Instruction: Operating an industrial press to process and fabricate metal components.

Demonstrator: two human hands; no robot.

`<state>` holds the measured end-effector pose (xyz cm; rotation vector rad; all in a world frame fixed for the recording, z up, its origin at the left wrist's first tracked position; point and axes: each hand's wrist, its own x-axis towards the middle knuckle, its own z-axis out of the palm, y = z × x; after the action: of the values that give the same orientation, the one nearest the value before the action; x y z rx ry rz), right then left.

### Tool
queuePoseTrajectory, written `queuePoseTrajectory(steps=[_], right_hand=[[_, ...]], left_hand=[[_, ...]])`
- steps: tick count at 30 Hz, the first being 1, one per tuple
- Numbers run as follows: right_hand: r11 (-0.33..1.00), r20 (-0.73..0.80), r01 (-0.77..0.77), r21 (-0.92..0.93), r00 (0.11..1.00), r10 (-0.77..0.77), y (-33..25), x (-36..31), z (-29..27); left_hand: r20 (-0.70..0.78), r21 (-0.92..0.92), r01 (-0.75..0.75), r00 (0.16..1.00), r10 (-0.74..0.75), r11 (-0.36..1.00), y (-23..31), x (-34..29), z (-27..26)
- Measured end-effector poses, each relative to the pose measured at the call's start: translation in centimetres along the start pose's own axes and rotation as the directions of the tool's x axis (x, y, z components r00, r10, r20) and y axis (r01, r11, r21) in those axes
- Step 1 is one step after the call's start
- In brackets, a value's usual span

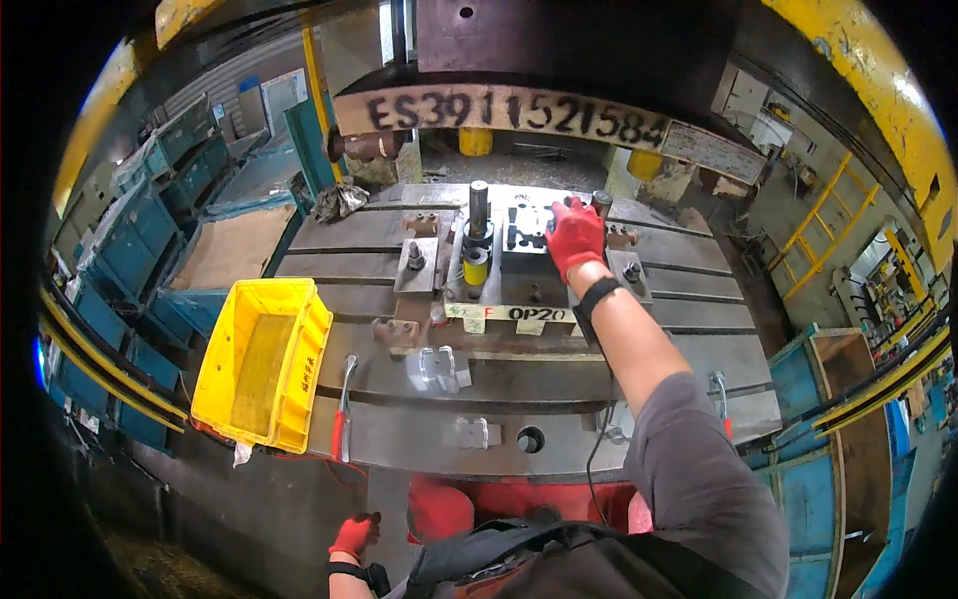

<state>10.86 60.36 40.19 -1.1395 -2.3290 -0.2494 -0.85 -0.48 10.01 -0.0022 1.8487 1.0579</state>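
Note:
My right hand (pixel 577 240), in a red glove, reaches over the press die and touches its bright metal top plate (pixel 527 228), which has dark cut-outs. Its fingers are bent, and whatever lies under them is hidden. Left of that hand stand a dark guide post (pixel 479 208) and a yellow cylinder (pixel 475 266). My left hand (pixel 354 536), also red-gloved, hangs low before the bed's front edge; nothing shows in its loosely bent fingers. Between me and the die, a silvery formed metal part (pixel 435 370) and a smaller metal part (pixel 477 433) lie on the bed.
A yellow plastic bin (pixel 261 369) stands at the bed's left. Red-handled tools (pixel 342 414) lie along the front, near a round hole (pixel 530 439). The heavy upper press block (pixel 559 110) hangs over the die. Blue crates (pixel 140 230) stand left, a yellow ladder (pixel 818 225) right.

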Motion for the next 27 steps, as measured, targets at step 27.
queuePoseTrajectory(steps=[27], right_hand=[[0.926, -0.06, 0.078, 0.369, 0.996, -0.06, 5.3, -14.3, -8.2]], left_hand=[[0.266, -0.154, 0.055, 0.964, -0.012, 0.987, 0.7, -1.1, 1.2]])
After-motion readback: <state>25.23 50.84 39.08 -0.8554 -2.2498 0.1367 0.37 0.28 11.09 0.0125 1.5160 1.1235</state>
